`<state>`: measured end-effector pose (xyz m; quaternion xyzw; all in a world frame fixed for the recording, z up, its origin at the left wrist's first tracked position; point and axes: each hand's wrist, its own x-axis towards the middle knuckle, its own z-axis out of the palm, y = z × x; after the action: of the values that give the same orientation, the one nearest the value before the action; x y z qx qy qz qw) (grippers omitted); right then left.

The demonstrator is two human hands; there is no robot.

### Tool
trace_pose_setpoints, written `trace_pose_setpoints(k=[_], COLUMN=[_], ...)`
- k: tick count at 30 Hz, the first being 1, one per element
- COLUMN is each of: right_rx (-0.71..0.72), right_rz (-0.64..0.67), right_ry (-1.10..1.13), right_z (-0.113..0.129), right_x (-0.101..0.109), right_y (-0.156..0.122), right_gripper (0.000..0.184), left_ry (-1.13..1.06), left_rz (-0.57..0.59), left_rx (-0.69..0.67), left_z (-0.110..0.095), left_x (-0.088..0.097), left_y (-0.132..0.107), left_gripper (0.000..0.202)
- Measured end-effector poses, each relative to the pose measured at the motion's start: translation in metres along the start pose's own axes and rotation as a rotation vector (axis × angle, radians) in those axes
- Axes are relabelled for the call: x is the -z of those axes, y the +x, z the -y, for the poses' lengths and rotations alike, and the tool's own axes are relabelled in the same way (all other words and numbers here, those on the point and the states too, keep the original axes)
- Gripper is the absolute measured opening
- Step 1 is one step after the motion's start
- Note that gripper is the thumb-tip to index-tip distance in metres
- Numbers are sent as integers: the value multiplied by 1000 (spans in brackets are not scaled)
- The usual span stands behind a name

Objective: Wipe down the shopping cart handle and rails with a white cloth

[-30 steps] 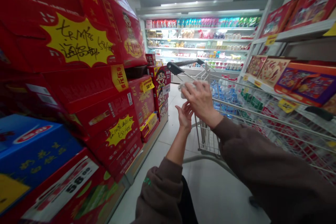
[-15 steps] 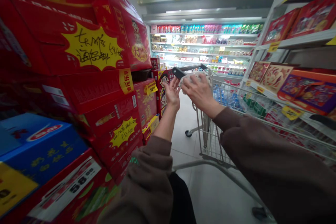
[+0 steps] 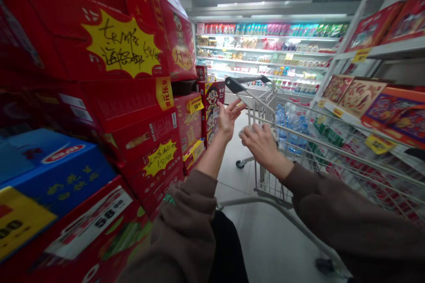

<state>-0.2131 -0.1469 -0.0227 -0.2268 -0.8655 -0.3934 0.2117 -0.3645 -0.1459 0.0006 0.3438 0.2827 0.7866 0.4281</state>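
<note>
My right hand (image 3: 262,145) is wrapped over a crumpled whitish cloth (image 3: 273,133), mostly hidden under the fingers. It hangs in front of the shopping cart's near end, lower than the handle. My left hand (image 3: 229,120) holds nothing; its palm is turned up and its fingers are spread, just below the dark handle (image 3: 236,85) of the cart. The metal shopping cart (image 3: 265,117) stands ahead and to the right, its wire basket reaching along the right side. Both forearms are in brown sleeves.
Red gift boxes (image 3: 142,110) are stacked close on the left, with a blue box (image 3: 49,163) nearer. Bottled water (image 3: 297,128) and shelves of boxes (image 3: 392,106) line the right. A lit refrigerated display (image 3: 265,48) spans the back. A cart wheel (image 3: 241,164) rests on the pale floor.
My right hand has come down from the cart handle with the cloth and moved apart from my left hand. My left hand stays open. The view has tilted slightly downward.
</note>
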Motion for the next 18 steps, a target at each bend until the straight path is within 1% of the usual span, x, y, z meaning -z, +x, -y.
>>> trace_pose_setpoints(k=[2, 4, 5, 6, 8, 10, 11, 14, 16, 18], right_rx=[-47, -93, -107, -111, -101, -101, -109, -122, -100, -63], right_rz=[-59, -148, -166, -162, -115, -80, -89, -181, -211, -169], right_ry=[-23, -56, -60, -51, -3, 37, 41, -5, -31, -18], right_z=[1, 1, 2, 3, 8, 10, 9, 7, 10, 16], right_x=[-4, -10, -14, -18, -23, -25, -25, -31, -42, -55], right_y=[-3, -5, -9, -13, -25, -33, -36, -42, -53, -68], right_gripper=[26, 32, 33, 33, 28, 24, 24, 31, 33, 31], left_ry=[0, -4, -2, 4, 16, 22, 23, 43, 64, 81], left_rz=[2, -13, -15, -11, 21, 74, 97, 107, 128, 171], left_rx=[55, 73, 74, 70, 62, 34, 8, -77, -50, 22], left_z=[2, 1, 1, 1, 3, 10, 15, 32, 42, 49], left_x=[-2, -4, -4, -4, -2, -1, 0, 2, 5, 9], left_y=[0, 1, 2, 2, -2, -8, -11, -23, -30, -35], left_gripper=[91, 93, 94, 94, 92, 88, 85, 76, 72, 74])
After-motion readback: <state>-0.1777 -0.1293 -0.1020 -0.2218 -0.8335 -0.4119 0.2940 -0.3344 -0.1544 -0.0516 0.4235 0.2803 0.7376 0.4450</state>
